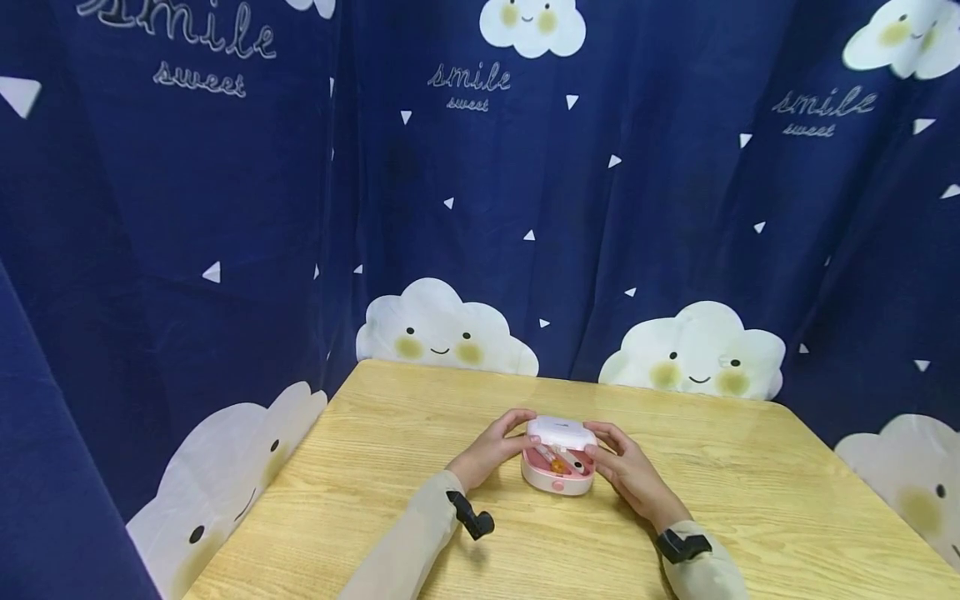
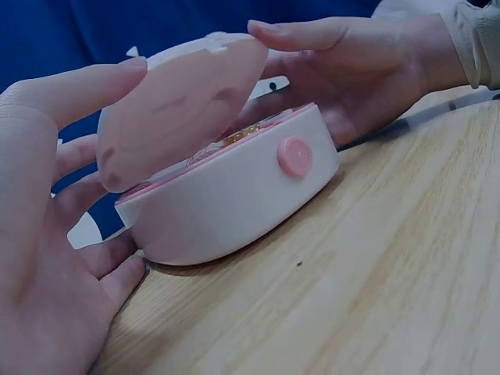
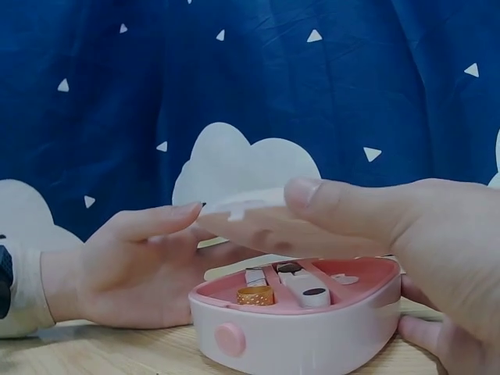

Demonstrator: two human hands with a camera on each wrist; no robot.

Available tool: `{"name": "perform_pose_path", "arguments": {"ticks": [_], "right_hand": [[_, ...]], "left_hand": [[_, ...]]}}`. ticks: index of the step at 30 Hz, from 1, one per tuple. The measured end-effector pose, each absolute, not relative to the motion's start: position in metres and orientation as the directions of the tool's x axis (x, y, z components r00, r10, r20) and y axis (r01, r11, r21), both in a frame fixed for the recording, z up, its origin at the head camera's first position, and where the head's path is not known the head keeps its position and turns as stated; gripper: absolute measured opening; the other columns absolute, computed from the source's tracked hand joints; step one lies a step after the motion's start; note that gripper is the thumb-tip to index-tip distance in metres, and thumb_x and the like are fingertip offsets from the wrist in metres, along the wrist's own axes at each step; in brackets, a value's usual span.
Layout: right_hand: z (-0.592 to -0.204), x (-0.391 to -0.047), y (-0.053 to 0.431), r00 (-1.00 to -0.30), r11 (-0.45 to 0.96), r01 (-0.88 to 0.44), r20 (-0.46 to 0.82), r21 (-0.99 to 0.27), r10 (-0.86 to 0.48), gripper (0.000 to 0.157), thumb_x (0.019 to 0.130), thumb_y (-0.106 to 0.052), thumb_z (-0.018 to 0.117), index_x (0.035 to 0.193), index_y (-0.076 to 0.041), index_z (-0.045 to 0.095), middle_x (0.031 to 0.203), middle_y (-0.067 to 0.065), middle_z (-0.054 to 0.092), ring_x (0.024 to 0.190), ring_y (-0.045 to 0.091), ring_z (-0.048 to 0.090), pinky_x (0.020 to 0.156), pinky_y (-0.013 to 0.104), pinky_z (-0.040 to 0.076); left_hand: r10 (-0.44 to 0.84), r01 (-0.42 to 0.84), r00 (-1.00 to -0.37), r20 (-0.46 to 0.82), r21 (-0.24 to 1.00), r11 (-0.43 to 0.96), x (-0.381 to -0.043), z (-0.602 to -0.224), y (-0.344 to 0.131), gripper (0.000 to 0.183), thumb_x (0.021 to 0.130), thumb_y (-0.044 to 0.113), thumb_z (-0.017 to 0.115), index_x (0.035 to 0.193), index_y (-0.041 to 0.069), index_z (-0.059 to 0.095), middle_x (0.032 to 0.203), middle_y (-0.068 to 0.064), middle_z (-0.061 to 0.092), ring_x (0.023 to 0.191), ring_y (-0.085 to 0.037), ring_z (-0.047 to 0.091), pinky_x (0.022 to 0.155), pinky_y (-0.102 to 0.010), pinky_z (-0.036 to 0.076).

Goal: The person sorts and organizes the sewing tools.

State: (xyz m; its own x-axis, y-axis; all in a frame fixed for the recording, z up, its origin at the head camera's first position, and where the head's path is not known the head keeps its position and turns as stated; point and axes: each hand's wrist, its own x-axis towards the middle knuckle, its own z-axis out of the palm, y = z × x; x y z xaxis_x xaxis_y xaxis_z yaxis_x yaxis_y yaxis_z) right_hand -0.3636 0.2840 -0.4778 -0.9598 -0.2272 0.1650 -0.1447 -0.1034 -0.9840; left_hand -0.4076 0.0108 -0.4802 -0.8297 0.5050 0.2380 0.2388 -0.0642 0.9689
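Note:
A small white case with a pink inside and a round pink button stands on the wooden table. Its pale lid is partly raised, tilted up at the back. My left hand holds the lid's left side, thumb on its front edge and fingers behind. On the opposite side my right hand grips it the same way. In the right wrist view a gold patterned band and a white tool with a dark oval end lie inside the case; the lid hides the back part.
The light wooden table reaches back to a dark blue curtain printed with clouds and triangles. Black wrist devices sit on both sleeves, the left one jutting over the table.

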Motion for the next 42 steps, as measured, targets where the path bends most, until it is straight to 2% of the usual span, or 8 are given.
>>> {"name": "perform_pose_path", "arguments": {"ticks": [5,10,14,18,30,33,37,42], "right_hand": [[-0.4775,-0.3621,0.2859,-0.959,-0.092,-0.136,0.154,-0.986,-0.238,0.06,0.098,-0.002,0.07,0.149,0.008,0.039,0.156,0.024,0.031,0.127,0.022,0.052,0.102,0.03,0.05],[-0.4783,-0.3618,0.2875,-0.956,-0.045,-0.131,0.138,-0.99,-0.26,0.065,0.094,0.0,0.073,0.149,0.006,0.04,0.161,0.021,0.028,0.143,0.034,0.034,0.103,0.026,0.047],[-0.4785,-0.3609,0.2881,-0.951,-0.011,-0.135,0.133,-0.991,-0.279,0.065,0.095,-0.002,0.073,0.15,0.004,0.039,0.164,0.019,0.023,0.149,0.04,0.023,0.103,0.022,0.043],[-0.4793,-0.3611,0.2879,-0.952,0.01,-0.138,0.13,-0.99,-0.278,0.066,0.094,-0.003,0.075,0.15,0.003,0.041,0.164,0.018,0.023,0.149,0.04,0.023,0.103,0.021,0.043],[-0.4836,-0.3641,0.2903,-0.936,0.051,-0.179,0.154,-0.983,-0.317,0.069,0.091,-0.001,0.076,0.151,0.001,0.042,0.165,0.016,0.025,0.15,0.039,0.024,0.104,0.02,0.041],[-0.4843,-0.3646,0.2911,-0.936,0.076,-0.185,0.152,-0.98,-0.318,0.07,0.091,-0.001,0.077,0.152,0.0,0.042,0.165,0.015,0.026,0.15,0.038,0.024,0.105,0.02,0.038],[-0.4843,-0.3647,0.2911,-0.939,0.105,-0.179,0.137,-0.978,-0.316,0.072,0.09,-0.002,0.078,0.152,-0.003,0.043,0.165,0.016,0.028,0.15,0.036,0.025,0.108,0.026,0.035],[-0.4827,-0.3631,0.2904,-0.942,0.12,-0.169,0.124,-0.978,-0.312,0.073,0.089,-0.003,0.079,0.153,-0.004,0.043,0.164,0.02,0.03,0.15,0.039,0.026,0.116,0.043,0.029]], "left_hand": [[0.526,0.238,-0.813,0.251,0.967,-0.093,-0.4081,-0.4816,0.0088,0.051,0.096,0.018,0.073,0.143,0.008,0.055,0.157,-0.009,0.043,0.143,-0.035,0.04,0.114,-0.048,0.038],[0.549,0.234,-0.795,0.256,0.966,-0.11,-0.4095,-0.484,0.0068,0.052,0.094,0.012,0.074,0.142,0.007,0.055,0.156,-0.008,0.044,0.142,-0.038,0.042,0.114,-0.046,0.039],[0.559,0.225,-0.792,0.247,0.968,-0.109,-0.4098,-0.4855,0.0053,0.054,0.093,0.011,0.076,0.143,0.009,0.056,0.154,-0.004,0.046,0.141,-0.037,0.043,0.114,-0.044,0.039],[0.564,0.213,-0.79,0.24,0.97,-0.114,-0.4099,-0.4866,0.0046,0.055,0.093,0.009,0.076,0.143,0.011,0.056,0.154,-0.002,0.046,0.142,-0.036,0.043,0.114,-0.044,0.039],[0.6,0.182,-0.762,0.243,0.97,-0.161,-0.4096,-0.4879,0.0029,0.059,0.091,0.001,0.076,0.145,0.005,0.053,0.164,-0.015,0.031,0.146,-0.037,0.037,0.111,-0.041,0.043],[0.604,0.174,-0.761,0.237,0.971,-0.161,-0.4087,-0.4873,0.0024,0.059,0.091,-0.001,0.076,0.145,0.005,0.053,0.165,-0.013,0.03,0.146,-0.035,0.037,0.111,-0.04,0.043],[0.605,0.169,-0.762,0.232,0.972,-0.16,-0.4081,-0.4874,0.002,0.058,0.09,-0.005,0.075,0.143,0.006,0.055,0.164,-0.009,0.031,0.145,-0.033,0.039,0.109,-0.038,0.044],[0.607,0.172,-0.759,0.238,0.971,-0.166,-0.4084,-0.4883,0.002,0.057,0.09,-0.008,0.073,0.143,0.003,0.054,0.166,-0.011,0.029,0.145,-0.031,0.039,0.108,-0.035,0.045]]}}
